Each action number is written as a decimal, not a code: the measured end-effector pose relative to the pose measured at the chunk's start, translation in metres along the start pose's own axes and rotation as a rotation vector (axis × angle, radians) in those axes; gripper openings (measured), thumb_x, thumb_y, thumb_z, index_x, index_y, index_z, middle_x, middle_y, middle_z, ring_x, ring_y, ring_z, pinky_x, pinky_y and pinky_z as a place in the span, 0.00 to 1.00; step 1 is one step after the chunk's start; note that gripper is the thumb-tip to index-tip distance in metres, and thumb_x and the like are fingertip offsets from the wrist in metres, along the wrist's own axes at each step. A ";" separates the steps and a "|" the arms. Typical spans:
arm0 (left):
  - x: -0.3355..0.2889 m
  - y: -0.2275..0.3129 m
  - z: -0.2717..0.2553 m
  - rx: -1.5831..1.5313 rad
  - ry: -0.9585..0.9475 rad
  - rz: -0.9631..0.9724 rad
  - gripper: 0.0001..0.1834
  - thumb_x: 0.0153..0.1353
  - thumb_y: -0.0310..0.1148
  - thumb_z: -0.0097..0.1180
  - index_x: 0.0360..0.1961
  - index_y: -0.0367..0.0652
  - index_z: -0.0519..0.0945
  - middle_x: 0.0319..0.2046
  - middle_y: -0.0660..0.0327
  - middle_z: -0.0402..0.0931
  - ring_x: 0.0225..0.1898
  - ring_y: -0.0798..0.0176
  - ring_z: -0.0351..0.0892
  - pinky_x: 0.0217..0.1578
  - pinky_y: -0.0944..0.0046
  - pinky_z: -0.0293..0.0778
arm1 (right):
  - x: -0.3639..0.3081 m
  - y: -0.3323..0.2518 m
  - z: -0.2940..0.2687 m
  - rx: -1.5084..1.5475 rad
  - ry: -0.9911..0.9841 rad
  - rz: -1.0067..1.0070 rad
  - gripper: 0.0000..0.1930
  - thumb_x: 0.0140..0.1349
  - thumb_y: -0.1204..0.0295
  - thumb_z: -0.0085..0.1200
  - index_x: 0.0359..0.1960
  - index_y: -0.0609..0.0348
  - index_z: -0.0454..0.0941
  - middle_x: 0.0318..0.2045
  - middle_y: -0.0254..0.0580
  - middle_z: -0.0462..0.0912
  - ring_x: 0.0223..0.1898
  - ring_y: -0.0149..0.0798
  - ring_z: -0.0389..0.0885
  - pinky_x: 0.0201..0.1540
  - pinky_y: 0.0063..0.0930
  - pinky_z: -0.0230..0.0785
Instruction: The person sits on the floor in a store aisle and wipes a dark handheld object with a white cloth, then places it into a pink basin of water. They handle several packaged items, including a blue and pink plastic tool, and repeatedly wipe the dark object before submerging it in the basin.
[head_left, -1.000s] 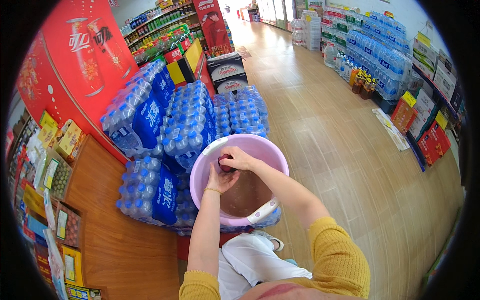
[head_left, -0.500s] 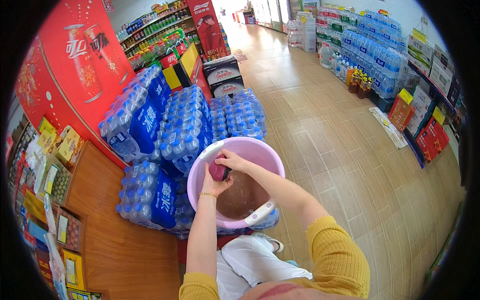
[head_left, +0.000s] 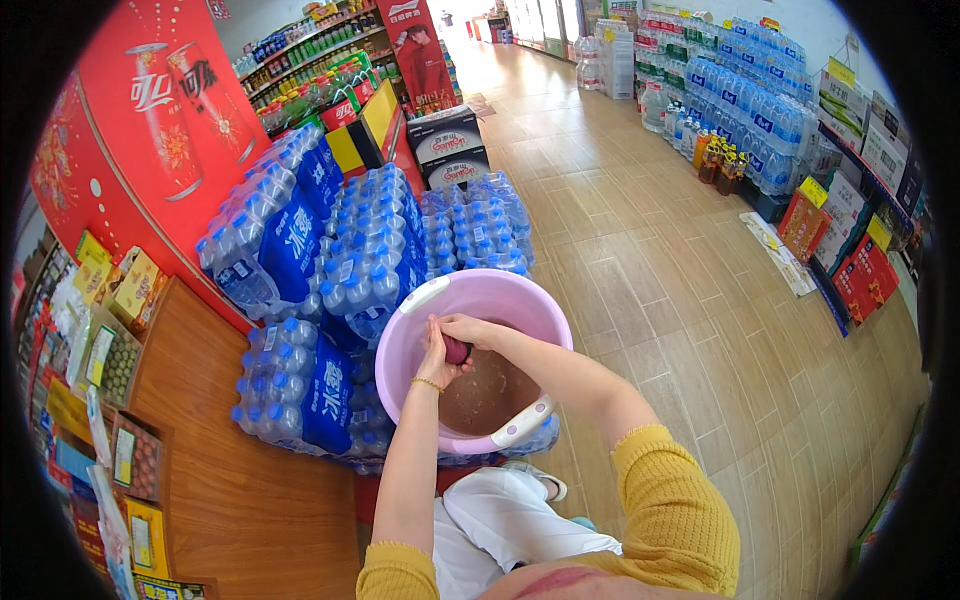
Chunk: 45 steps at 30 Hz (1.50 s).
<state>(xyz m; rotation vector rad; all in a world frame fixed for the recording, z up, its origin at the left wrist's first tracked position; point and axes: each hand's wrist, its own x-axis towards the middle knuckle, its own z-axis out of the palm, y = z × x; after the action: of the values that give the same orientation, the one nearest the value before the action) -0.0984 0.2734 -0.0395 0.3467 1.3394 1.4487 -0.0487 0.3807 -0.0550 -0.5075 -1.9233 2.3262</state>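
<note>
Inside a pink-purple tub (head_left: 550,310) with white handles, both my hands are wrapped round a dark red, rounded thing (head_left: 457,350). Its kind is not clear, since my fingers cover most of it. My left hand (head_left: 437,358) cups it from the left and below, with a thin bracelet at the wrist. From above and the right, my right hand (head_left: 464,330) presses on it. Brown, murky water (head_left: 485,395) lies in the tub below my hands, with light flecks on its surface.
Shrink-wrapped packs of water bottles (head_left: 295,385) stand around and under the tub. A wooden counter (head_left: 240,470) runs along my left. Dark cartons (head_left: 447,147) are stacked beyond the tub. More bottle packs (head_left: 750,110) line the right side of the tiled floor (head_left: 640,270).
Both hands have shifted slightly right and lower in the tub. My fingers now close further round the dark red thing, so less of it shows.
</note>
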 end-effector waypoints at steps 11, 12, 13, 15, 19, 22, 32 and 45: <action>0.001 0.008 -0.017 -0.503 -0.173 -0.238 0.47 0.45 0.75 0.41 0.51 0.44 0.65 0.43 0.59 0.67 0.42 0.60 0.67 0.40 0.60 0.69 | 0.003 -0.018 0.000 0.288 0.261 -0.124 0.14 0.53 0.75 0.57 0.43 0.55 0.72 0.36 0.41 0.75 0.38 0.32 0.74 0.37 0.25 0.72; -0.009 0.015 0.003 -0.475 -0.203 -0.271 0.45 0.47 0.73 0.43 0.51 0.44 0.65 0.42 0.58 0.68 0.41 0.60 0.68 0.40 0.60 0.70 | 0.004 -0.018 -0.011 0.244 0.273 -0.108 0.16 0.55 0.77 0.55 0.46 0.55 0.71 0.37 0.41 0.75 0.38 0.32 0.74 0.39 0.26 0.72; -0.017 0.018 0.008 -0.450 -0.214 -0.298 0.43 0.49 0.71 0.44 0.51 0.43 0.65 0.41 0.58 0.68 0.39 0.59 0.68 0.39 0.60 0.71 | 0.001 -0.021 -0.009 0.249 0.177 -0.136 0.16 0.56 0.77 0.54 0.47 0.55 0.71 0.38 0.41 0.75 0.39 0.32 0.74 0.40 0.25 0.72; -0.016 0.016 0.005 -0.482 -0.262 -0.300 0.35 0.53 0.59 0.51 0.50 0.40 0.65 0.41 0.56 0.67 0.36 0.59 0.69 0.34 0.66 0.72 | -0.011 -0.029 -0.005 0.260 -0.015 -0.194 0.16 0.57 0.77 0.53 0.49 0.55 0.71 0.38 0.41 0.75 0.39 0.33 0.74 0.41 0.25 0.72; -0.004 0.004 -0.022 -0.406 -0.361 -0.159 0.20 0.59 0.39 0.55 0.46 0.38 0.66 0.38 0.57 0.67 0.30 0.65 0.68 0.22 0.77 0.67 | -0.023 -0.043 0.006 0.097 -0.155 -0.141 0.12 0.58 0.74 0.53 0.44 0.58 0.74 0.32 0.38 0.76 0.33 0.28 0.73 0.34 0.21 0.70; 0.001 0.002 -0.019 -0.198 -0.405 -0.163 0.08 0.59 0.30 0.54 0.34 0.40 0.69 0.27 0.64 0.66 0.22 0.74 0.61 0.16 0.78 0.56 | -0.019 -0.038 0.000 -0.023 -0.075 -0.266 0.09 0.59 0.69 0.52 0.37 0.60 0.78 0.25 0.33 0.76 0.26 0.25 0.71 0.29 0.18 0.66; 0.006 -0.005 -0.002 0.524 -0.011 -0.064 0.07 0.55 0.35 0.52 0.25 0.44 0.71 0.17 0.64 0.67 0.12 0.71 0.62 0.11 0.70 0.54 | -0.007 -0.013 0.017 -0.551 0.369 -0.500 0.13 0.61 0.65 0.49 0.27 0.65 0.75 0.21 0.49 0.78 0.25 0.41 0.76 0.30 0.35 0.67; 0.010 -0.019 -0.002 1.370 0.415 0.469 0.14 0.50 0.38 0.52 0.34 0.39 0.78 0.31 0.43 0.77 0.36 0.42 0.77 0.37 0.47 0.72 | 0.002 -0.004 0.021 -0.653 0.635 -0.557 0.12 0.60 0.68 0.45 0.26 0.65 0.71 0.26 0.61 0.75 0.28 0.61 0.73 0.32 0.45 0.66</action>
<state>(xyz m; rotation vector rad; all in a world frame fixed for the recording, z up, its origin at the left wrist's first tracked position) -0.0947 0.2763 -0.0602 1.3475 2.5934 0.7124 -0.0571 0.3624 -0.0483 -0.5590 -2.0700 1.0176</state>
